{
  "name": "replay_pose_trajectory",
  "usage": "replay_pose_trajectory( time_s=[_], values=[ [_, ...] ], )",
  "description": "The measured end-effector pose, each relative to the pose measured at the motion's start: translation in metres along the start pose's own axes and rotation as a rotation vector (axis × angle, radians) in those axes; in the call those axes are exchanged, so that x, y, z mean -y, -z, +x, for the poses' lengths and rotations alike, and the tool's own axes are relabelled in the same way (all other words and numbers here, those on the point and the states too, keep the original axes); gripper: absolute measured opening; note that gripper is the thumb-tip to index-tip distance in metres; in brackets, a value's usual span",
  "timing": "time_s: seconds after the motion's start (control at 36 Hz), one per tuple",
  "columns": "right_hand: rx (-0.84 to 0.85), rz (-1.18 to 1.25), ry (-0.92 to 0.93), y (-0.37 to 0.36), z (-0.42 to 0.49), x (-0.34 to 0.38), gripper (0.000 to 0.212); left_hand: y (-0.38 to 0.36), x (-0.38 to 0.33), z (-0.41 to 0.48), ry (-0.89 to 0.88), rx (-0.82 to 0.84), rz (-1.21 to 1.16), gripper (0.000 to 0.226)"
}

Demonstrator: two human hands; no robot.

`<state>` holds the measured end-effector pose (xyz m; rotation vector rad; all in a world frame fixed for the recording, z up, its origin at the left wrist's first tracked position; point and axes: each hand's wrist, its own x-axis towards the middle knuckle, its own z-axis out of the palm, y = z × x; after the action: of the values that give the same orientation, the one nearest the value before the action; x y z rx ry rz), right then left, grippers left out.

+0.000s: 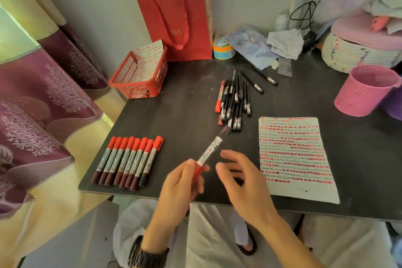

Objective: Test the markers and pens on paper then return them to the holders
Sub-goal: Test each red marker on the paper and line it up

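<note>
Held in L hand point(180, 187): marker point(210, 151), red end pinched btw thumb and curled fingers, white printed barrel slanted up-right toward pen pile point(235, 102). Hung over front-centre of table point(185, 111); far tip blurred, so couldn't tell capped or not. Hovered just right of marker: R hand point(245, 185), fingers spread apart and loosely bent, nothing in it; couldn't tell if any fingertip touched the barrel.

Lay left of hands: row of markers point(128, 161), eight, side by side and touching, red caps pointed away from person. Lay mid-table: pen pile, mostly black pens w/ red markers at its left edge; two more black pens apart, behind-right of it. Lay flat right of hands, near front edge: paper point(293, 154), filled w/ rows of red dashes. Stood at right edge: pink holder point(365, 91), perforated. Sat at back-left corner: red basket point(139, 80) w/ a red-marked sheet propped inside.

Seen at back: red bag point(178, 19) against wall, tape roll point(223, 49) just beside it, woven basket point(359, 52) far right. Hung left of table: curtain point(43, 93). Worn on L wrist: watch point(145, 254).
</note>
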<state>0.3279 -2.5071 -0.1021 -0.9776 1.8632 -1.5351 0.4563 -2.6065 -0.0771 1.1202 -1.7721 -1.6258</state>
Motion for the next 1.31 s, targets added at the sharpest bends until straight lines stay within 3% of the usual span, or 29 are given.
replay_pose_trajectory(
  time_s=[0.11,0.22,0.31,0.47,0.56,0.67,0.83,1.06,1.31],
  values=[
    [-0.022,0.275,-0.111,0.027,-0.024,0.008,0.030,-0.035,0.011,-0.028,-0.012,0.146,0.063,0.054],
    [-0.187,0.391,-0.201,0.050,-0.045,0.010,0.020,-0.073,0.013,-0.039,-0.005,0.213,0.150,0.059],
    [-0.317,0.540,-0.266,0.063,-0.057,0.011,0.018,-0.099,0.011,-0.042,-0.092,0.159,0.306,0.060],
    [-0.565,1.264,-0.440,0.076,-0.063,0.018,0.036,-0.139,0.009,-0.056,-0.353,0.014,0.619,0.052],
    [-0.677,1.337,-0.499,0.082,-0.061,0.017,0.038,-0.145,0.013,-0.061,-0.463,-0.010,0.702,0.049],
    [-0.722,1.307,-0.542,0.085,-0.063,0.017,0.049,-0.144,0.023,-0.063,-0.471,0.006,0.760,0.058],
    [-0.630,1.220,-0.541,0.091,-0.065,0.023,0.054,-0.142,0.023,-0.069,-0.540,0.036,0.702,0.055],
    [-0.339,1.211,-0.344,0.107,-0.065,0.021,0.051,-0.141,0.007,-0.070,-0.586,0.195,0.517,0.048],
    [-0.150,1.281,-0.170,0.117,-0.072,0.013,0.051,-0.140,-0.004,-0.067,-0.284,0.455,0.318,0.053]
  ],
)
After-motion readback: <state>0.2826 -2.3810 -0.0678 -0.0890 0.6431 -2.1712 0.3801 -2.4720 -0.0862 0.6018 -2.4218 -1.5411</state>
